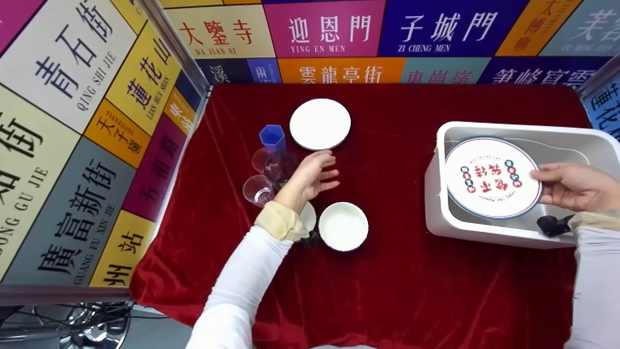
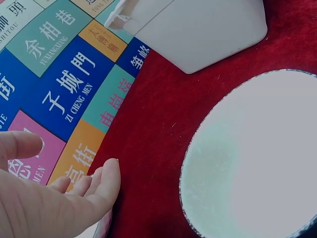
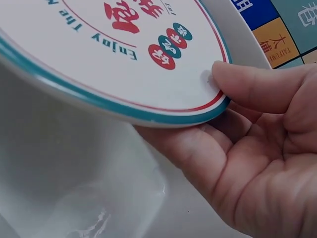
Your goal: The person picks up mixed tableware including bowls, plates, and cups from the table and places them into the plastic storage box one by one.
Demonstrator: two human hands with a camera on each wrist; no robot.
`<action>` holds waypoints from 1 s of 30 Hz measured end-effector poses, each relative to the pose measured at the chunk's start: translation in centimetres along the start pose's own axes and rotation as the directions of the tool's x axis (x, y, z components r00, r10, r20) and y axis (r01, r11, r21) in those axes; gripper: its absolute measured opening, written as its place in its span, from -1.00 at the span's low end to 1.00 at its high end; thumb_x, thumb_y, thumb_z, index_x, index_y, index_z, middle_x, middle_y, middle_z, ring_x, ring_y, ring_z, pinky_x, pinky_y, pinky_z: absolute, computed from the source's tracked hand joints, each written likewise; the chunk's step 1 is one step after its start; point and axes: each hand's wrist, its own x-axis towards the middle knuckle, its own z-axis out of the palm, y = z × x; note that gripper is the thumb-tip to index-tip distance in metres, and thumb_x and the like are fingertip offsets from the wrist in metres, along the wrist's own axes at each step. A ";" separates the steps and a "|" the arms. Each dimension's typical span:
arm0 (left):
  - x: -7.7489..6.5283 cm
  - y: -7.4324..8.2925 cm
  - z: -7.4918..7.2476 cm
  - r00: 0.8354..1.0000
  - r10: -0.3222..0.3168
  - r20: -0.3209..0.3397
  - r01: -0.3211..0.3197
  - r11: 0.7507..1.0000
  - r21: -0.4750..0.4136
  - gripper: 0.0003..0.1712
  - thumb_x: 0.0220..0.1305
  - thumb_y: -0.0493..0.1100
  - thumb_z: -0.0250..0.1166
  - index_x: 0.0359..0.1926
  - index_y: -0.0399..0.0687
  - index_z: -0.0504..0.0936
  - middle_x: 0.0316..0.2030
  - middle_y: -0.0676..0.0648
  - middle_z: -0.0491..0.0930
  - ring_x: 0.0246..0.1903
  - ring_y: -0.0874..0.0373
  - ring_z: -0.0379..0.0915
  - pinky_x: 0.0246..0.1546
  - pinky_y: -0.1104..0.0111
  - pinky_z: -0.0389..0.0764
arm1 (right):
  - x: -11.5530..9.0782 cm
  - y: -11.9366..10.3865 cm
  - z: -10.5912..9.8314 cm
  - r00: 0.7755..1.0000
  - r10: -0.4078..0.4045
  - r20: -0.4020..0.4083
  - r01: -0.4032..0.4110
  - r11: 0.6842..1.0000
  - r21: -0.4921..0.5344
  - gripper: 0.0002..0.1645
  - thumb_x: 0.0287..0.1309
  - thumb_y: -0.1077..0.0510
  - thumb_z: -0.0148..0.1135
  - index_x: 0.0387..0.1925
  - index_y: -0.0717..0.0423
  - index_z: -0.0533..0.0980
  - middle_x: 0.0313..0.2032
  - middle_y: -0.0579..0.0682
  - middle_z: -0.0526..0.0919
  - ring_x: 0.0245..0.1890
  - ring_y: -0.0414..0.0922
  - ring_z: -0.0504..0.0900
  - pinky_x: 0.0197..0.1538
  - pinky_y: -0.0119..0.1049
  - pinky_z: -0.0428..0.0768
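My right hand (image 1: 576,186) pinches the edge of a round white plate (image 1: 493,178) with red lettering and a blue-green rim. The plate is tilted over the white plastic tub (image 1: 436,194); in the right wrist view the thumb lies on top of the plate (image 3: 148,99) and the fingers are beneath. My left hand (image 1: 312,177) hovers above the red cloth with spread, relaxed fingers, holding nothing. Just beyond its fingertips lies a white plate stack (image 1: 320,123). Close to the left wrist are a white bowl (image 1: 343,226) and a second one partly hidden by the wrist.
Left of the left hand stand a blue hexagonal cup (image 1: 272,137) and several clear cups, one being a clear cup (image 1: 258,190). Printed panels (image 1: 329,29) wall the back and left sides. Red velvet cloth (image 1: 387,291) covers the table.
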 end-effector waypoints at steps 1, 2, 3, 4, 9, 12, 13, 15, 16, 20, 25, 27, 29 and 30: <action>0.1 0.0 0.0 1.000 -0.002 -0.001 0.002 1.000 -0.008 -0.49 0.51 -0.18 0.03 0.42 -0.05 0.30 0.50 -0.22 0.21 0.31 -0.18 0.33 0.30 -0.07 0.49 | 0.0 0.0 0.0 1.000 0.005 0.003 -0.005 1.000 -0.010 -0.57 0.56 0.30 -0.21 -0.19 0.20 0.64 -0.22 0.12 0.76 -0.19 -0.03 0.77 -0.05 -0.11 0.76; 0.1 -0.1 0.0 1.000 -0.002 0.003 0.002 1.000 -0.017 -0.49 0.52 -0.18 0.02 0.43 -0.06 0.28 0.51 -0.24 0.18 0.35 -0.21 0.29 0.33 -0.08 0.46 | 0.1 0.1 0.0 1.000 0.010 -0.006 -0.010 1.000 -0.017 -0.57 0.56 0.30 -0.21 -0.19 0.19 0.64 -0.23 0.11 0.76 -0.19 -0.03 0.77 -0.05 -0.11 0.76; 0.2 -0.1 -0.1 1.000 -0.002 0.004 0.002 1.000 -0.026 -0.48 0.52 -0.17 0.02 0.44 -0.06 0.27 0.52 -0.24 0.17 0.38 -0.23 0.26 0.34 -0.09 0.45 | 0.1 0.1 0.0 1.000 0.013 -0.023 -0.014 1.000 -0.025 -0.58 0.56 0.29 -0.19 -0.20 0.18 0.63 -0.24 0.11 0.76 -0.20 -0.03 0.77 -0.06 -0.11 0.76; 0.3 -0.2 -0.1 1.000 -0.004 0.001 0.004 0.999 -0.035 -0.47 0.51 -0.17 0.03 0.44 -0.06 0.27 0.52 -0.25 0.17 0.40 -0.25 0.23 0.34 -0.10 0.44 | 0.2 0.1 0.0 0.999 0.017 -0.043 -0.018 0.999 -0.032 -0.60 0.55 0.29 -0.17 -0.21 0.18 0.63 -0.24 0.11 0.75 -0.21 -0.04 0.77 -0.07 -0.12 0.76; 0.9 -0.5 -0.3 1.000 -0.012 -0.017 0.011 0.997 -0.082 -0.47 0.44 -0.19 0.11 0.39 -0.09 0.31 0.52 -0.26 0.16 0.44 -0.27 0.20 0.34 -0.11 0.44 | 0.4 0.2 0.0 0.994 0.034 -0.107 -0.038 0.998 -0.041 -0.63 0.54 0.27 -0.12 -0.24 0.15 0.64 -0.27 0.09 0.75 -0.23 -0.05 0.77 -0.09 -0.13 0.76; 1.2 -0.6 -0.5 0.999 -0.009 -0.034 0.005 0.994 -0.112 -0.54 0.41 -0.21 0.13 0.29 -0.12 0.38 0.51 -0.27 0.16 0.44 -0.29 0.19 0.35 -0.13 0.42 | 0.4 0.0 -0.1 0.996 0.048 -0.071 -0.050 0.999 -0.018 -0.62 0.54 0.28 -0.13 -0.23 0.17 0.64 -0.25 0.10 0.76 -0.21 -0.05 0.78 -0.06 -0.11 0.76; 1.2 -0.5 -0.5 0.999 -0.006 -0.040 0.001 0.993 -0.120 -0.56 0.41 -0.21 0.13 0.27 -0.14 0.39 0.50 -0.27 0.15 0.44 -0.30 0.19 0.36 -0.13 0.41 | 0.5 0.0 -0.2 0.997 0.053 -0.047 -0.054 0.999 -0.008 -0.62 0.55 0.29 -0.15 -0.22 0.17 0.63 -0.24 0.10 0.76 -0.19 -0.04 0.78 -0.04 -0.10 0.76; 1.4 -0.5 -0.4 0.999 -0.002 -0.051 -0.004 0.991 -0.134 -0.64 0.41 -0.22 0.12 0.18 -0.15 0.43 0.50 -0.28 0.15 0.45 -0.30 0.17 0.36 -0.14 0.40 | 0.6 -0.2 -0.3 0.998 0.061 -0.018 -0.061 0.998 0.007 -0.61 0.55 0.29 -0.17 -0.21 0.18 0.62 -0.23 0.11 0.76 -0.17 -0.04 0.78 -0.02 -0.09 0.75; 1.5 -0.5 -0.4 0.998 0.000 -0.057 -0.007 0.991 -0.136 -0.67 0.41 -0.21 0.12 0.14 -0.15 0.45 0.50 -0.28 0.14 0.45 -0.31 0.17 0.36 -0.14 0.41 | 0.6 -0.2 -0.3 0.998 0.064 -0.007 -0.063 0.998 0.010 -0.61 0.55 0.29 -0.18 -0.20 0.18 0.61 -0.22 0.11 0.75 -0.16 -0.03 0.78 -0.01 -0.08 0.75; 1.8 -0.8 0.2 0.997 -0.014 -0.071 0.004 0.989 -0.145 -0.64 0.37 -0.21 0.14 0.16 -0.14 0.43 0.51 -0.27 0.11 0.45 -0.30 0.17 0.33 -0.13 0.44 | 0.9 -0.3 -0.3 0.996 0.066 -0.062 -0.067 0.997 -0.024 -0.64 0.55 0.28 -0.15 -0.22 0.15 0.60 -0.25 0.09 0.75 -0.19 -0.05 0.78 -0.03 -0.10 0.75; 2.3 -1.3 0.8 0.996 -0.029 -0.090 0.015 0.988 -0.154 -0.50 0.31 -0.22 0.17 0.26 -0.11 0.37 0.51 -0.25 0.09 0.43 -0.29 0.18 0.31 -0.12 0.47 | 1.2 -0.3 -0.2 0.991 0.069 -0.112 -0.078 0.994 -0.083 -0.69 0.53 0.27 -0.11 -0.26 0.11 0.57 -0.29 0.07 0.75 -0.23 -0.06 0.78 -0.07 -0.13 0.76; 2.4 -1.3 0.8 0.994 -0.030 -0.107 0.011 0.986 -0.168 -0.51 0.29 -0.23 0.18 0.24 -0.10 0.38 0.51 -0.25 0.09 0.43 -0.29 0.19 0.32 -0.13 0.46 | 1.4 -0.1 -0.2 0.992 0.075 -0.103 -0.084 0.993 -0.086 -0.68 0.53 0.27 -0.10 -0.26 0.11 0.58 -0.29 0.08 0.76 -0.24 -0.06 0.78 -0.06 -0.14 0.76; 2.5 -1.3 0.8 0.993 -0.032 -0.118 0.011 0.984 -0.178 -0.52 0.29 -0.23 0.19 0.23 -0.09 0.39 0.52 -0.24 0.08 0.42 -0.29 0.19 0.32 -0.14 0.46 | 1.4 0.0 -0.1 0.990 0.079 -0.118 -0.090 0.992 -0.088 -0.69 0.52 0.28 -0.08 -0.27 0.11 0.59 -0.30 0.07 0.76 -0.25 -0.05 0.78 -0.06 -0.14 0.76; 2.6 -1.3 0.9 0.992 -0.033 -0.122 0.011 0.984 -0.180 -0.51 0.29 -0.22 0.19 0.24 -0.09 0.39 0.52 -0.24 0.07 0.41 -0.29 0.20 0.31 -0.14 0.46 | 1.5 0.1 0.0 0.988 0.081 -0.128 -0.092 0.992 -0.087 -0.69 0.52 0.28 -0.07 -0.27 0.10 0.60 -0.30 0.07 0.76 -0.25 -0.06 0.78 -0.06 -0.14 0.76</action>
